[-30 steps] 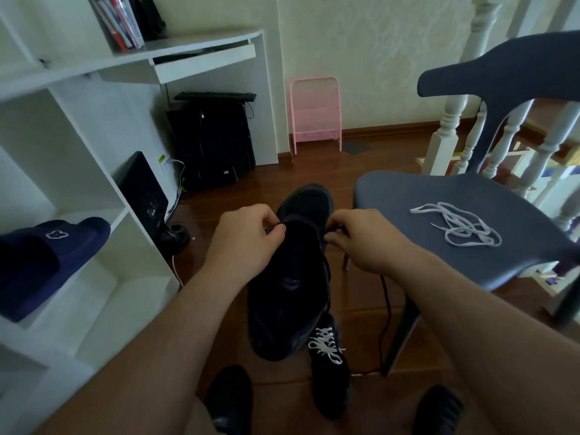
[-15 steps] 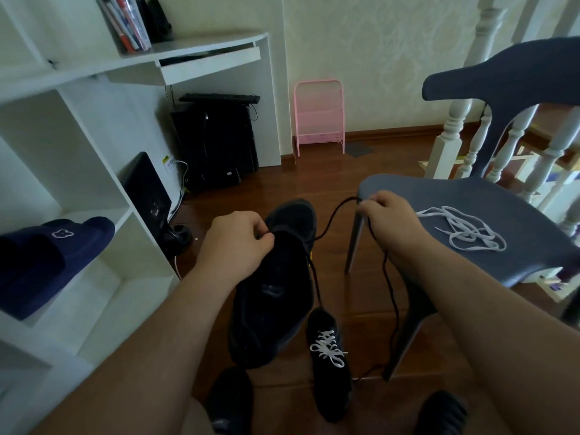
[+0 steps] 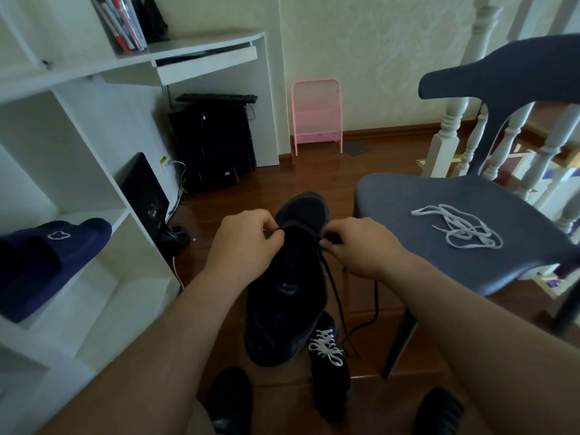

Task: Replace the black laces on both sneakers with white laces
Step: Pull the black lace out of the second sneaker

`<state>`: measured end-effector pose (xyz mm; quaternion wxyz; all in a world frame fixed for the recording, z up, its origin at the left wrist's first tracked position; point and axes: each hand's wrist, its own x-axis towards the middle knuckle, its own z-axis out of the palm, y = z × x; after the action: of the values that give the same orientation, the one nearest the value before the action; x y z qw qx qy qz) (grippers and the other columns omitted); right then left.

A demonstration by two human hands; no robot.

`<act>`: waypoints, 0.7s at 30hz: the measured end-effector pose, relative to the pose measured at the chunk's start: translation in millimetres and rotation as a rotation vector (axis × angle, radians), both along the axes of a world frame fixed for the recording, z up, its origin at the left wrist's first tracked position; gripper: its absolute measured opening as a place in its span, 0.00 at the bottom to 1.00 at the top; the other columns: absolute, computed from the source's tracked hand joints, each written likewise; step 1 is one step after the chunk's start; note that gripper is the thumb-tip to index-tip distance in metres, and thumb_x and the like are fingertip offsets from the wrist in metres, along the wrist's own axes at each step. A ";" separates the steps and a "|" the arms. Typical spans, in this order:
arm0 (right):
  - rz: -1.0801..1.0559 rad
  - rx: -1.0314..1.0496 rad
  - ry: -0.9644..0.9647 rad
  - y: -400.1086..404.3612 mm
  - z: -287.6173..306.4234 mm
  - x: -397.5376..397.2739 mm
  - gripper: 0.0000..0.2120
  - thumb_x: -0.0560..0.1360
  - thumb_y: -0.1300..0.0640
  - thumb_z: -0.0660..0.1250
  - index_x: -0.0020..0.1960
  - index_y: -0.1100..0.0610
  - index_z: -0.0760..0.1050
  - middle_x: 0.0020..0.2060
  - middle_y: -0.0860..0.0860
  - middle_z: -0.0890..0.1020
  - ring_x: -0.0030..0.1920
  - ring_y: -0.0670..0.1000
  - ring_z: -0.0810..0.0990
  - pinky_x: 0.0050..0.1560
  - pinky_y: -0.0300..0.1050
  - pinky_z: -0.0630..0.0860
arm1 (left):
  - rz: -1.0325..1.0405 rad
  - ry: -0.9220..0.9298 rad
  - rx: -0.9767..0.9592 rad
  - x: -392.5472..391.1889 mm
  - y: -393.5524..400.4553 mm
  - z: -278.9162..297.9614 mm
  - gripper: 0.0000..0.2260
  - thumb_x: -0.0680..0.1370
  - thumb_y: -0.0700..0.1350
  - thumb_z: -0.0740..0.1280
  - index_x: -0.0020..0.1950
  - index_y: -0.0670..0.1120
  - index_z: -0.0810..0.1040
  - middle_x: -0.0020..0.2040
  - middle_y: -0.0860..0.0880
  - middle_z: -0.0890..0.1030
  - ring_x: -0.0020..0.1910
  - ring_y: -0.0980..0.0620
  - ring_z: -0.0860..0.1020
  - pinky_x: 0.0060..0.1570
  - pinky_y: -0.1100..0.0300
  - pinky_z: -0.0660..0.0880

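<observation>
Above glossy wood floor (image 3: pixel 361 171), left hand (image 3: pixel 244 243) and right hand (image 3: pixel 354 246) pinch matte black sneaker's (image 3: pixel 288 284) thin lace (image 3: pixel 332 287).

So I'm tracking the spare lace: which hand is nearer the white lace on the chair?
Right. The right hand is beside the chair holding the white lace; the left hand is across the sneaker.

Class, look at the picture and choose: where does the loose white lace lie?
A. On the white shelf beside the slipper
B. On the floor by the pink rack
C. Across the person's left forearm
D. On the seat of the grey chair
D: the loose white lace lies in a tangle on the grey chair seat, to the right of both hands.
</observation>
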<state>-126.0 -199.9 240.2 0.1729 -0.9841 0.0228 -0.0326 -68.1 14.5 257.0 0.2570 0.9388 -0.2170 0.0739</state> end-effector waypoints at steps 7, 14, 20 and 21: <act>-0.271 0.031 0.146 -41.5 -27.0 6.3 0.13 0.83 0.47 0.62 0.40 0.48 0.72 0.40 0.52 0.79 0.39 0.55 0.78 0.38 0.49 0.73 | 0.040 -0.013 -0.025 5.2 9.2 3.7 0.06 0.80 0.52 0.72 0.44 0.54 0.81 0.35 0.56 0.80 0.36 0.58 0.79 0.35 0.60 0.74; -0.341 0.478 -0.046 -53.5 -10.8 1.5 0.18 0.83 0.52 0.62 0.36 0.57 0.66 0.31 0.53 0.70 0.32 0.53 0.69 0.36 0.48 0.63 | 0.031 0.027 0.029 4.9 11.7 -0.2 0.06 0.80 0.52 0.73 0.44 0.55 0.80 0.37 0.56 0.80 0.37 0.57 0.79 0.33 0.61 0.71; -0.276 0.982 -0.295 -28.9 5.2 -3.0 0.22 0.74 0.66 0.72 0.30 0.53 0.63 0.27 0.51 0.65 0.32 0.54 0.73 0.40 0.50 0.75 | -0.006 0.031 0.024 -2.7 -1.3 -1.1 0.07 0.81 0.52 0.71 0.44 0.54 0.80 0.37 0.56 0.80 0.37 0.58 0.78 0.33 0.62 0.70; -0.262 1.073 -0.289 -26.6 6.0 -2.1 0.23 0.73 0.71 0.71 0.31 0.53 0.63 0.27 0.52 0.67 0.34 0.57 0.79 0.42 0.48 0.79 | -0.016 0.025 0.023 -4.6 -3.8 -1.1 0.07 0.81 0.52 0.71 0.44 0.55 0.79 0.36 0.56 0.79 0.37 0.58 0.77 0.32 0.63 0.69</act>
<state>-128.1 -226.5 246.2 0.6445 -0.7329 0.1343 -0.1717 -72.7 10.7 255.9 0.2497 0.9408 -0.2220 0.0579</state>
